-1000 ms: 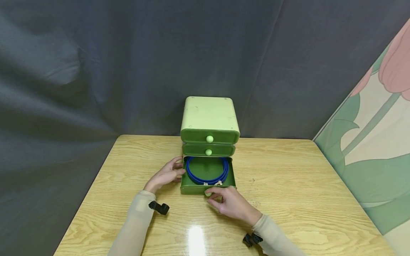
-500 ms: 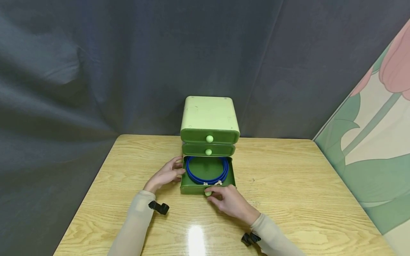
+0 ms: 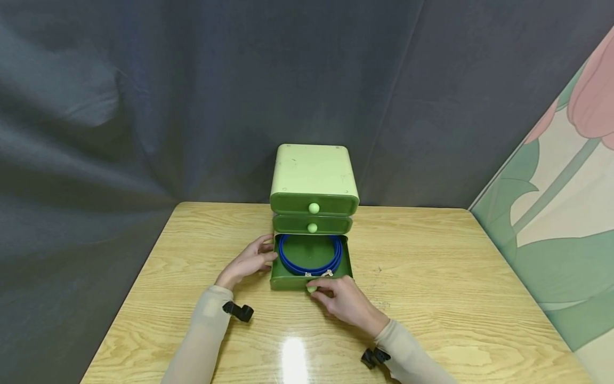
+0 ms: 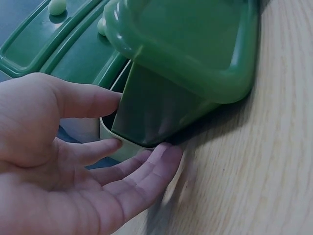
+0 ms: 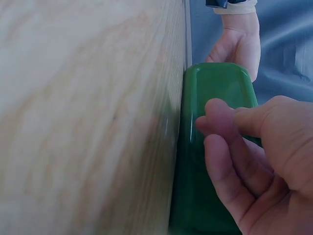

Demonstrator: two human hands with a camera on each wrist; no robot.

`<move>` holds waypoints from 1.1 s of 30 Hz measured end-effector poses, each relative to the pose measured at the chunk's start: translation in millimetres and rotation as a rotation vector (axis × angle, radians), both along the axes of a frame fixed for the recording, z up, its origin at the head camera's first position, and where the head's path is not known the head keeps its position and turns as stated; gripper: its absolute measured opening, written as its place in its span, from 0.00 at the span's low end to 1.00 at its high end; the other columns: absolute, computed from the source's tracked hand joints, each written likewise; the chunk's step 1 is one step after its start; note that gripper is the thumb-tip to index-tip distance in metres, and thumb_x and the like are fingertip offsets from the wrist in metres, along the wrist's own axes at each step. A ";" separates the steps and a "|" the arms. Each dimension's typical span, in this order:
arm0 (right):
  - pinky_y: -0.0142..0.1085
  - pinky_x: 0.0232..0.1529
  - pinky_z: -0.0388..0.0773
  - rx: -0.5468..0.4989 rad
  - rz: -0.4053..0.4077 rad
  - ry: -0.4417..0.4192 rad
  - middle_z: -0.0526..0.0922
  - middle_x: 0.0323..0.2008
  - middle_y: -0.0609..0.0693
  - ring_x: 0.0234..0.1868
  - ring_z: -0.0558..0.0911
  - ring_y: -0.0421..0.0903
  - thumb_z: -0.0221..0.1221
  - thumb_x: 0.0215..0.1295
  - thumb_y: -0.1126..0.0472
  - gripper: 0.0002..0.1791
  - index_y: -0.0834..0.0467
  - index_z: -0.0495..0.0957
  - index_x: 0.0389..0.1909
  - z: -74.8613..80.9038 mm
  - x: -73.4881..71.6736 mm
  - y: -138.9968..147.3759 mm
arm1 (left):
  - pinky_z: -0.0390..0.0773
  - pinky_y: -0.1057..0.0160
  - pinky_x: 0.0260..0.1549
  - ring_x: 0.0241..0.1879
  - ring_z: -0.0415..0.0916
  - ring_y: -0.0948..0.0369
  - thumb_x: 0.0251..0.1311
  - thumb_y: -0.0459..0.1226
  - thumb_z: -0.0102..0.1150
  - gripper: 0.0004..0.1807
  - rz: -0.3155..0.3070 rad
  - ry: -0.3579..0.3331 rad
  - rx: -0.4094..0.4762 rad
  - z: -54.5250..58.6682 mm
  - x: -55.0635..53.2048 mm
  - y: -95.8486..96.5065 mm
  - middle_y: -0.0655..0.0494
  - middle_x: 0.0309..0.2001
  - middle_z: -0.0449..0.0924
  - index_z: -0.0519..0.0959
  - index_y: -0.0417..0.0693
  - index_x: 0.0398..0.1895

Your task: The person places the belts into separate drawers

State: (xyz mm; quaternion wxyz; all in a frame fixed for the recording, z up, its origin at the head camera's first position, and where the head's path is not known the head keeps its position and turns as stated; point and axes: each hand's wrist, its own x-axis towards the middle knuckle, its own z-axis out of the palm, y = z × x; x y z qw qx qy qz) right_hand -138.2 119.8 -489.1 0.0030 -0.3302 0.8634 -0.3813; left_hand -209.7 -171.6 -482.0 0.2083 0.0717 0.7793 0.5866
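Observation:
A small green drawer cabinet (image 3: 314,168) stands on the table, its bottom drawer (image 3: 290,284) pulled out. Inside that drawer lies a coiled blue cable (image 3: 285,262) with light-coloured end pieces. My right hand (image 3: 350,304) pinches the round, pale green knob (image 3: 312,289) on the drawer front between thumb and fingers. In the right wrist view, those fingers hide the knob. At the drawer's left side is my left hand (image 3: 247,262), its fingers loosely spread. The left wrist view shows this left hand (image 4: 93,161) touching the cabinet's edge beside the drawer opening.
Two upper drawers, the top one (image 3: 292,204) and the middle one (image 3: 290,224), sit pushed in above. A dark curtain (image 3: 230,106) hangs behind the wooden table (image 3: 431,277). To the right is a panel with a flower pattern (image 3: 566,213).
My right thumb has come up to the knob, and the hand has shifted slightly. The bottom drawer, with the cable, has slid in very slightly. My left hand has stayed in place.

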 end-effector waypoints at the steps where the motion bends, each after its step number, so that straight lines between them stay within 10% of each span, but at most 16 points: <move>1: 0.22 0.24 0.80 -0.004 -0.007 0.005 0.93 0.46 0.53 0.17 0.79 0.24 0.68 0.71 0.66 0.11 0.56 0.90 0.52 -0.2 -0.4 0.0 | 0.83 0.45 0.61 0.74 0.68 0.35 0.81 0.36 0.50 0.39 0.001 0.002 0.001 0.2 0.2 0.2 0.26 0.81 0.55 0.46 0.39 0.87; 33: 0.29 0.20 0.81 -0.070 -0.090 -0.053 0.93 0.49 0.54 0.14 0.81 0.31 0.69 0.72 0.63 0.12 0.54 0.91 0.54 -4.6 -13.4 -0.6 | 0.81 0.44 0.64 0.75 0.67 0.35 0.81 0.36 0.50 0.39 0.012 -0.010 0.013 0.5 0.4 0.9 0.27 0.81 0.54 0.46 0.39 0.87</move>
